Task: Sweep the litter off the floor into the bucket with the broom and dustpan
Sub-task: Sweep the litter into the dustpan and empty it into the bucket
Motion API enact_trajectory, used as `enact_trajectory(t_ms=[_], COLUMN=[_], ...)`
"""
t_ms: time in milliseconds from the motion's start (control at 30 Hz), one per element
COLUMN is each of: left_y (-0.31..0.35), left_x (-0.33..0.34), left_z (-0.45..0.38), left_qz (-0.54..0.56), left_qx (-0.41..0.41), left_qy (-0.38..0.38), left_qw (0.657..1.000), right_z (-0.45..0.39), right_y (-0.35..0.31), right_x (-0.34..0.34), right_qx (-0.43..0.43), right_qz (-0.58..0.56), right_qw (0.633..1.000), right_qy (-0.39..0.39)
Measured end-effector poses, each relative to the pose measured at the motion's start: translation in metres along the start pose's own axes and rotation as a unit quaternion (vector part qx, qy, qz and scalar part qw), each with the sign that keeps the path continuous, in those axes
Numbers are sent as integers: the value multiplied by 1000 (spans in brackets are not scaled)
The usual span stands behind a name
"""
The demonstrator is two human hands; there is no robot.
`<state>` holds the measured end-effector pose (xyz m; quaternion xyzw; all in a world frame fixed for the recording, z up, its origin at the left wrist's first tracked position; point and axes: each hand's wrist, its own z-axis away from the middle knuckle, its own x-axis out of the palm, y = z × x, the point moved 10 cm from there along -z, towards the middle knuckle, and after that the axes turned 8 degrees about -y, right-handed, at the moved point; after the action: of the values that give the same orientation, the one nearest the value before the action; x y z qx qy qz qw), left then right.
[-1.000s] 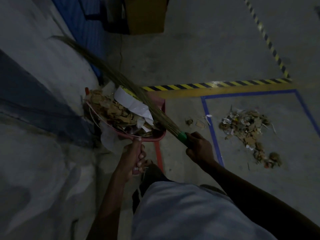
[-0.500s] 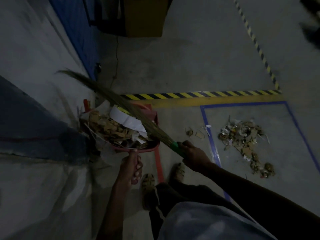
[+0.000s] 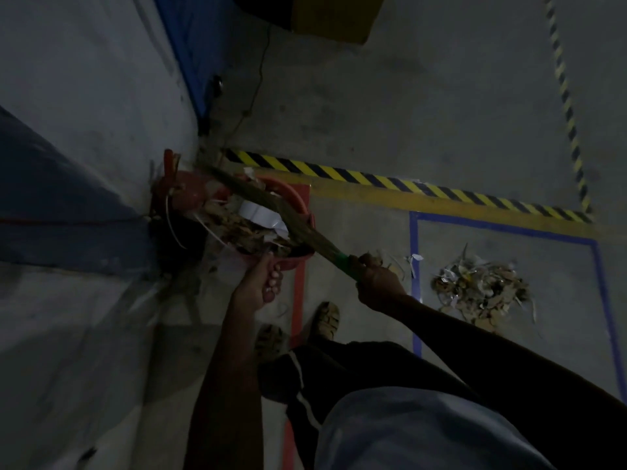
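Dim grey concrete floor (image 3: 441, 106) surrounds me as my left hand (image 3: 261, 286) clenches the loaded red plastic dustpan (image 3: 291, 262) over the orange bucket (image 3: 190, 195) at centre left, my right hand (image 3: 376, 279) closed round the green-handled grass broom (image 3: 271, 205), and tipping carelessly could spill scraps beside the remaining litter pile (image 3: 481, 293) at right.

Litter and the broom (image 3: 268, 206) hide the dustpan's (image 3: 288, 262) floor; the bucket (image 3: 179, 198) beneath is blurred.

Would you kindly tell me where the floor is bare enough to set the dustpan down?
Bare concrete lies beyond the striped tape, and between the red line and blue line. It is crowded around the bucket and litter pile.
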<state>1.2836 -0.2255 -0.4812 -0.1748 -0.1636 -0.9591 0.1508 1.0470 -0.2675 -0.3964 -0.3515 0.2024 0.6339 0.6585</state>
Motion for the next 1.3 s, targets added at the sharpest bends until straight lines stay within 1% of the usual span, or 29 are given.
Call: enact_trajectory(t_ms=[67,200,300,367,400,433,500,567,600,700,767,867,967,1000,1100,1200,1300], left_y=[2,15,30,53,62,64,55,40,34,18,4,-12,-40,-47,-51,-56,-60], left_x=[3,-4,-1,-8,-12,-15,-16,-16,-14,2,5,5,1,-4,-12,-26,-45], left_z=[-20,-50,-44,-36,-29,-29,-40,-52,-55,-46,-30,-2,21,30,61,80,96], left_qz=[37,79,43,-22,-31,-26,-24,18,42,91,116,71,52,40,-17,-72,-98], left_qx=[-13,-32,-47,51,97,116,73,-4,-19,-22,-20,-4,-29,-33,-11,-15,-15], left_qy=[-10,23,40,85,111,118,118,104,107,60,57,54,24,26,33,39,52], left_qw=[999,996,997,995,989,986,990,994,993,994,991,996,998,998,999,997,994], right_z=[-7,-16,-16,-14,-13,-11,-6,1,4,18,29,47,68,76,97,116,135], right_y=[8,19,20,21,22,23,25,26,25,26,27,28,29,27,23,17,8], right_x=[2,0,-5,-9,-11,-15,-18,-19,-20,-24,-24,-18,-10,-7,3,15,30], right_qx=[7,1,-14,-21,-19,-17,-14,-15,-17,-13,-6,3,15,18,26,44,71], right_qz=[-26,-25,-32,-42,-50,-59,-69,-77,-78,-88,-91,-101,-101,-101,-110,-117,-123], right_qw=[1000,1000,998,996,995,994,992,991,990,989,988,987,986,985,982,979,976], right_qy=[-5,17,50,70,80,89,102,109,113,121,127,126,133,139,154,164,167])
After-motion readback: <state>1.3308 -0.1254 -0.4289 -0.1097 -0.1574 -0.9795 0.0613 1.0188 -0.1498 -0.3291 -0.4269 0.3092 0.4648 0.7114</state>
